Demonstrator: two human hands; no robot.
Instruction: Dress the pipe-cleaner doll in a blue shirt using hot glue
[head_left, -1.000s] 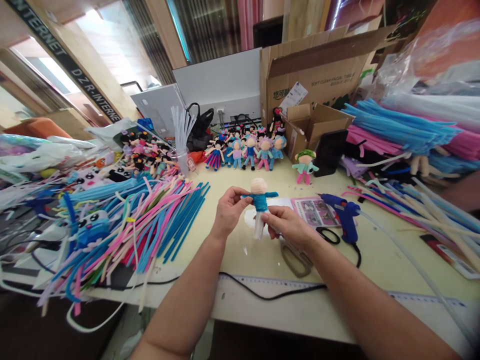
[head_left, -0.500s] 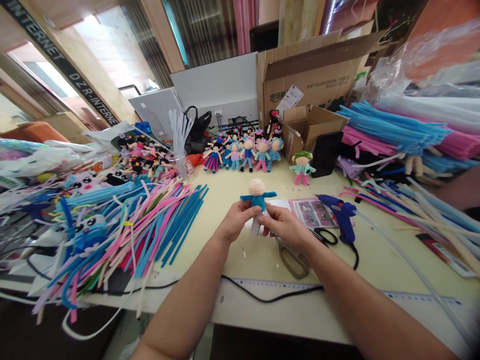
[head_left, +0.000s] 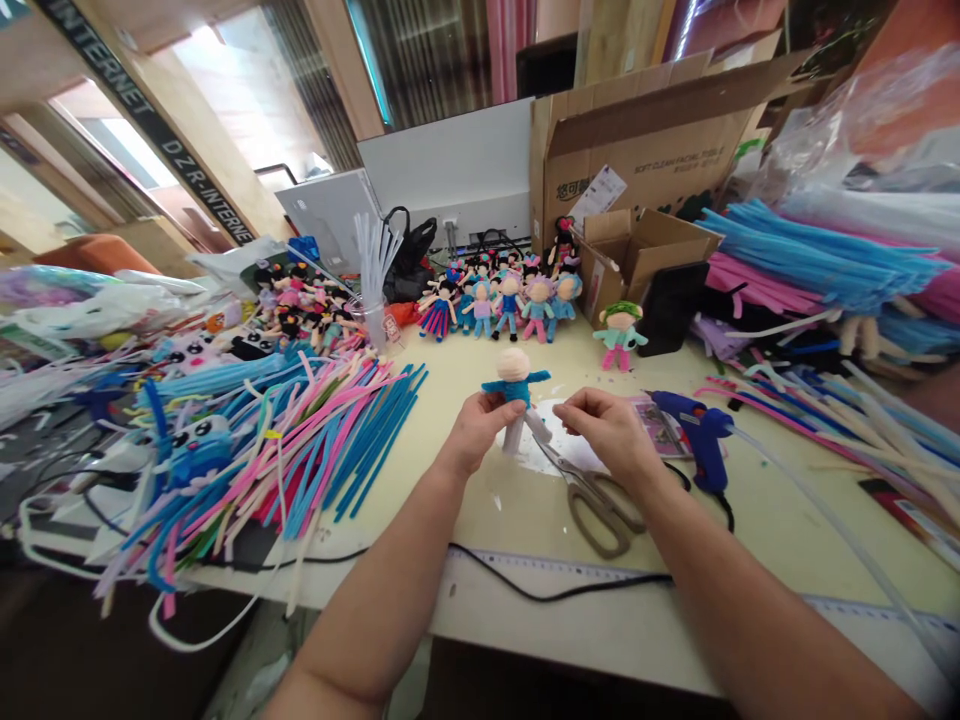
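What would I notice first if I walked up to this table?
Probably the small doll with a cream yarn head and teal body, held in the left hand at the middle. Then the heap of pink, blue and white fuzzy pipe cleaners on the left.

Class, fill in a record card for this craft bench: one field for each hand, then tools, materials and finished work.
Left hand: fingers pinch a doll with a teal top, bare head and white legs, held upright above the table
Right hand: curled beside the doll's legs; contact unclear
Tools: scissors lying below the right hand; blue glue gun to its right
Materials: pipe cleaners heaped on the left
Finished work: row of dolls at the back, in front of a cardboard box
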